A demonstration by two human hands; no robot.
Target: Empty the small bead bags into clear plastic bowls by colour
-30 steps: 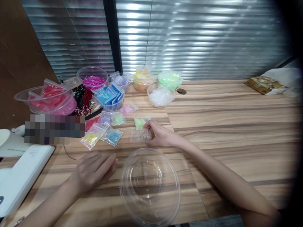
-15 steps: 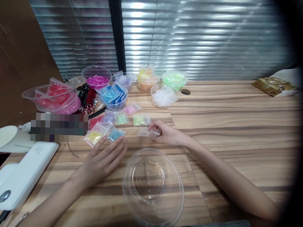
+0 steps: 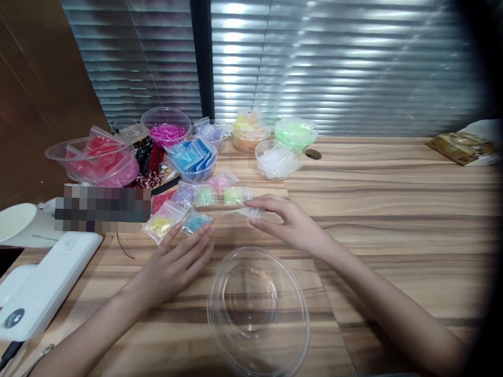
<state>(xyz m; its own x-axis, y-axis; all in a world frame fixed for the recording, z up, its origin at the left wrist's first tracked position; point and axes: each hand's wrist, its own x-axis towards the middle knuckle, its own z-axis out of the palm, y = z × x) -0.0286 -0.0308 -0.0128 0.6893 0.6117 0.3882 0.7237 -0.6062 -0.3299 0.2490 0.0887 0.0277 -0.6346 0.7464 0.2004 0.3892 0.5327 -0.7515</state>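
Note:
My left hand [image 3: 178,265] lies flat with its fingers spread, fingertips at the near edge of a small clear zip bag with blue contents [image 3: 196,223]. A bag with yellow contents [image 3: 160,224] is just beyond its index finger. My right hand [image 3: 291,223] has thumb and fingers parted around a clear zip bag with whitish contents [image 3: 253,211], which rests on the table. Close to the right fingertips is a yellow-green bag [image 3: 233,196]. Green [image 3: 205,196], purple [image 3: 183,195], pink [image 3: 223,181] and red [image 3: 162,201] bags lie nearby. Between my forearms stands a clear round plastic bowl [image 3: 257,364].
Clear tubs line the back, holding red packets [image 3: 102,150], magenta strips [image 3: 169,132], blue packets [image 3: 195,156], orange-yellow packets [image 3: 250,133], green packets [image 3: 295,132] and white packets [image 3: 277,162]. At left are a white power bank [image 3: 54,286] and paper cup [image 3: 15,224]. A tissue pack [image 3: 463,147] sits far right.
My right hand has loosened from the whitish bag, its thumb and fingers now apart, and the bag lies beside the yellow-green one. My left hand has hardly moved. The view shifts slightly.

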